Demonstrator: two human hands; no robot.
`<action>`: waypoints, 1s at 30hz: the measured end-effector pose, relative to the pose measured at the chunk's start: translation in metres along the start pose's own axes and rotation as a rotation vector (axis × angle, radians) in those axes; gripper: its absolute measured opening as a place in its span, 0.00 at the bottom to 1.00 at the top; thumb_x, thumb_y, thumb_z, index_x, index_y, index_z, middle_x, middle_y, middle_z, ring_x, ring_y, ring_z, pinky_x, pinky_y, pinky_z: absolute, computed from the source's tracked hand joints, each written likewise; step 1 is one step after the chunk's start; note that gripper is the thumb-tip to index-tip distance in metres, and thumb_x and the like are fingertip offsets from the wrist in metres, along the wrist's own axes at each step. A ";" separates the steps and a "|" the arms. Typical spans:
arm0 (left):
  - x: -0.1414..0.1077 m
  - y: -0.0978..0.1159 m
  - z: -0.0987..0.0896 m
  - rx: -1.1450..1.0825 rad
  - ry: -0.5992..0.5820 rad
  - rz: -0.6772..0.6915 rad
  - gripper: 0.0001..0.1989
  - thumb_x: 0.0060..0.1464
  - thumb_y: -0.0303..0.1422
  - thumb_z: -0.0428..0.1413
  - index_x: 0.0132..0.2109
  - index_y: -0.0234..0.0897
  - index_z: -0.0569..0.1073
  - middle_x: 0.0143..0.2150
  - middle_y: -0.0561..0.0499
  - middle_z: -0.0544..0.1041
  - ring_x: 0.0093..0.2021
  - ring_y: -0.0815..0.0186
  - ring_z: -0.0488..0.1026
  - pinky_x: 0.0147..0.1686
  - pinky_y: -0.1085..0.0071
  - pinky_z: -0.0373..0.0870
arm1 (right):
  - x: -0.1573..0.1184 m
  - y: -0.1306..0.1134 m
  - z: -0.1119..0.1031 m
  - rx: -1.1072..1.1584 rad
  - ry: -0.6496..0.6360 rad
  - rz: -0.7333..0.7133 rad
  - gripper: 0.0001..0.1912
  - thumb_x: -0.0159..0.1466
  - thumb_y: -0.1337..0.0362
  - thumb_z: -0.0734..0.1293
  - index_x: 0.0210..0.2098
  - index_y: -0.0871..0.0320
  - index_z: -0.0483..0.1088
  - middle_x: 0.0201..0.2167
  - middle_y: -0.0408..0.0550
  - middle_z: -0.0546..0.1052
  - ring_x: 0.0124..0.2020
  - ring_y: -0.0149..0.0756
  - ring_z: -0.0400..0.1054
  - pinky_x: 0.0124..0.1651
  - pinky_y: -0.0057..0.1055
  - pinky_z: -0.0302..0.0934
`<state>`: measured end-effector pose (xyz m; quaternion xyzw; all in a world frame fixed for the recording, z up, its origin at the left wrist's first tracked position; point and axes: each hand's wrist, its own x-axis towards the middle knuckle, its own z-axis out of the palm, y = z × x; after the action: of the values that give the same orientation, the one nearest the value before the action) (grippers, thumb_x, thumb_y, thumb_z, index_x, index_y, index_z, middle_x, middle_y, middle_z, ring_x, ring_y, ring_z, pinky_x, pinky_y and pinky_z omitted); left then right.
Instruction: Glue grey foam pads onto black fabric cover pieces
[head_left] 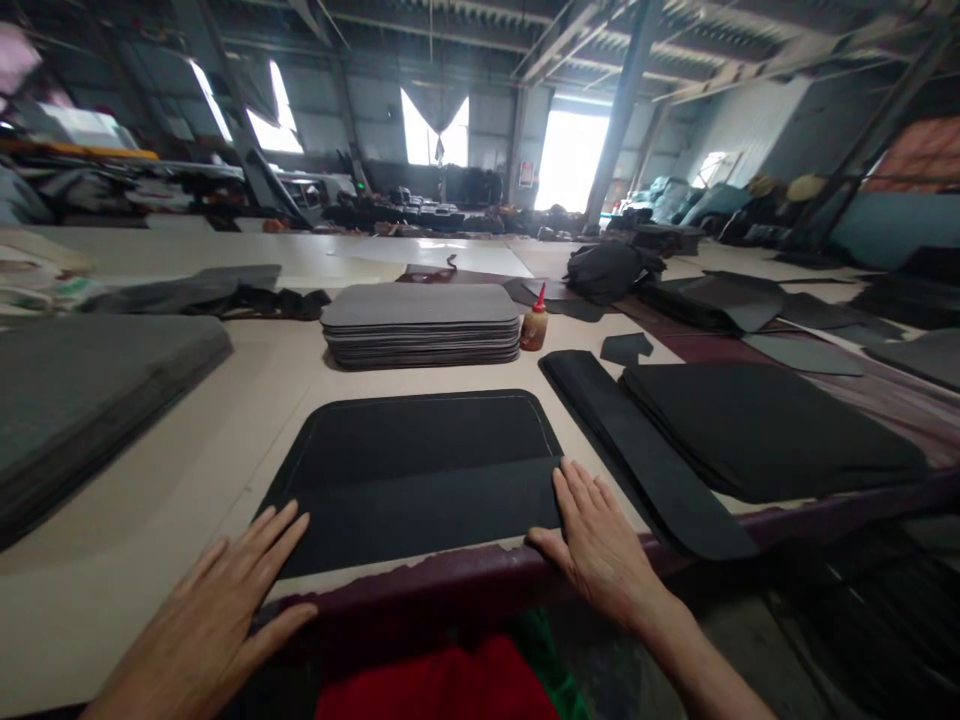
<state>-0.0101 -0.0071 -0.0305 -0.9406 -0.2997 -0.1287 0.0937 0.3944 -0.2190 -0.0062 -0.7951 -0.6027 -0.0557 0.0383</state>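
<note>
I read both hands as open, neither clamped on anything. My left hand (202, 610) lies flat on the table (142, 500), fingers spread, with its fingertips (296, 522) at the lower-left edge of the black panel (412, 490). My right hand (600, 535) rests palm down, its fingers (574, 490) on the panel's right end and its thumb by the maroon table edge (450, 582). The panel lies flat between the hands, its near part apparently folded over. At 12 o'clock from it sits a stack of grey pads (420, 305), and a glue bottle (533, 322) stands just beside that at 1 o'clock. At 3 o'clock lie a black strip (645, 450) and a black pile (765, 430); a thick grey stack (82, 400) sits at 9 o'clock.
</note>
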 end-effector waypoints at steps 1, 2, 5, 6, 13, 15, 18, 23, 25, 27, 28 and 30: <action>0.000 0.000 0.000 0.003 0.004 0.003 0.38 0.63 0.59 0.44 0.73 0.47 0.50 0.72 0.47 0.55 0.67 0.46 0.61 0.64 0.43 0.61 | 0.000 0.000 0.000 0.000 -0.002 0.000 0.48 0.70 0.36 0.52 0.68 0.76 0.55 0.70 0.69 0.49 0.72 0.56 0.43 0.70 0.54 0.45; -0.001 0.000 0.000 0.007 0.010 0.008 0.38 0.63 0.58 0.44 0.73 0.47 0.49 0.72 0.48 0.55 0.67 0.46 0.61 0.64 0.43 0.60 | 0.000 0.000 0.000 -0.004 -0.004 0.001 0.48 0.70 0.36 0.52 0.68 0.76 0.55 0.70 0.69 0.49 0.72 0.56 0.44 0.70 0.54 0.45; -0.001 0.000 -0.001 0.025 0.009 0.039 0.40 0.62 0.59 0.45 0.73 0.47 0.47 0.72 0.47 0.54 0.67 0.46 0.61 0.64 0.44 0.60 | 0.000 0.001 0.000 -0.020 -0.007 0.003 0.48 0.70 0.37 0.52 0.68 0.76 0.56 0.70 0.69 0.49 0.72 0.57 0.44 0.70 0.54 0.46; 0.000 0.000 -0.001 0.037 0.010 0.049 0.40 0.62 0.59 0.45 0.73 0.47 0.46 0.72 0.47 0.54 0.67 0.46 0.61 0.64 0.44 0.60 | 0.000 0.001 0.001 -0.023 -0.002 0.001 0.47 0.70 0.37 0.52 0.68 0.76 0.56 0.70 0.69 0.50 0.72 0.57 0.45 0.69 0.54 0.47; 0.000 -0.002 0.001 0.077 0.033 0.066 0.43 0.61 0.61 0.45 0.74 0.46 0.45 0.72 0.47 0.55 0.68 0.45 0.59 0.63 0.44 0.61 | 0.000 0.000 0.003 -0.001 0.044 0.002 0.47 0.70 0.37 0.53 0.68 0.75 0.57 0.70 0.69 0.52 0.71 0.56 0.46 0.69 0.53 0.46; -0.001 -0.003 0.002 0.079 0.030 0.060 0.42 0.61 0.61 0.44 0.74 0.46 0.44 0.72 0.47 0.56 0.68 0.44 0.59 0.63 0.42 0.61 | 0.000 0.000 0.002 0.000 0.044 0.006 0.47 0.70 0.37 0.53 0.68 0.75 0.57 0.70 0.68 0.52 0.71 0.56 0.46 0.70 0.53 0.46; -0.003 -0.004 0.005 0.100 0.020 0.059 0.42 0.61 0.60 0.44 0.74 0.47 0.43 0.72 0.47 0.56 0.68 0.44 0.59 0.61 0.40 0.61 | 0.000 -0.001 0.000 -0.002 0.034 0.011 0.47 0.70 0.37 0.53 0.68 0.75 0.58 0.70 0.68 0.52 0.71 0.56 0.46 0.70 0.53 0.46; -0.004 -0.006 0.008 0.124 0.003 0.062 0.42 0.61 0.59 0.46 0.74 0.48 0.42 0.72 0.46 0.55 0.68 0.45 0.58 0.61 0.41 0.61 | 0.000 -0.001 -0.002 0.001 0.013 0.020 0.47 0.69 0.37 0.54 0.68 0.75 0.57 0.70 0.68 0.51 0.71 0.56 0.46 0.70 0.53 0.47; -0.004 -0.007 0.008 0.132 -0.001 0.065 0.42 0.61 0.59 0.46 0.74 0.48 0.42 0.72 0.47 0.55 0.68 0.45 0.58 0.61 0.41 0.62 | 0.000 -0.002 -0.002 -0.006 0.011 0.022 0.47 0.69 0.37 0.54 0.68 0.75 0.57 0.70 0.68 0.51 0.71 0.56 0.46 0.70 0.53 0.48; -0.004 -0.008 0.008 0.142 -0.008 0.066 0.42 0.61 0.59 0.46 0.74 0.47 0.43 0.72 0.47 0.55 0.69 0.45 0.58 0.61 0.41 0.62 | 0.001 -0.002 -0.003 -0.014 0.006 0.021 0.47 0.69 0.37 0.54 0.68 0.75 0.57 0.70 0.67 0.50 0.71 0.57 0.46 0.69 0.53 0.48; -0.004 -0.008 0.008 0.144 -0.010 0.066 0.42 0.61 0.59 0.46 0.74 0.47 0.43 0.72 0.47 0.55 0.69 0.45 0.58 0.61 0.41 0.62 | 0.001 -0.002 -0.004 -0.017 0.003 0.021 0.47 0.69 0.37 0.54 0.68 0.75 0.57 0.70 0.67 0.50 0.71 0.57 0.46 0.69 0.53 0.48; -0.003 -0.007 0.007 0.147 0.001 0.070 0.42 0.61 0.59 0.46 0.74 0.47 0.42 0.72 0.47 0.55 0.68 0.45 0.59 0.61 0.42 0.63 | 0.001 -0.003 -0.005 -0.017 -0.006 0.020 0.47 0.69 0.37 0.54 0.68 0.75 0.56 0.70 0.67 0.50 0.71 0.57 0.46 0.69 0.54 0.48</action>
<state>-0.0158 -0.0011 -0.0379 -0.9411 -0.2751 -0.1035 0.1670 0.3920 -0.2179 -0.0015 -0.8016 -0.5943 -0.0579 0.0301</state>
